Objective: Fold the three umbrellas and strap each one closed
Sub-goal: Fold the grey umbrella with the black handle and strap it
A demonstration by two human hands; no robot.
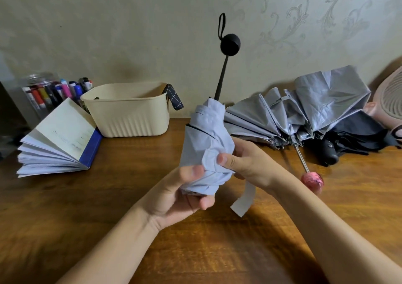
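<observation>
Over the near edge of the wooden table (87, 218), seen from the head camera, the pale blue umbrella (206, 136) stands almost upright in the air between both hands. Its black shaft and round handle (230, 44) point up toward the wall. The left hand (180, 194) curls round the bottom end of the bundle. The right hand (245, 162) grips the middle, with its thumb pressed flat on a fold of cloth. The strap (242, 199) hangs loose below the right hand, not yet wound round.

This umbrella looks light, and its cloth is thin, soft and probably a little slick, so the pleats will likely spring open if the grip eases. The firm ribs under the cloth are the best place to squeeze. The strap is best taken by its free end.

Behind and to the right, the silver umbrella (304, 110) lies half spread on the table, its pink handle (312, 181) pointing forward. The black umbrella (352, 136) lies loose just behind it. Both look floppy, and their stiff shafts are the surest places to take hold.
</observation>
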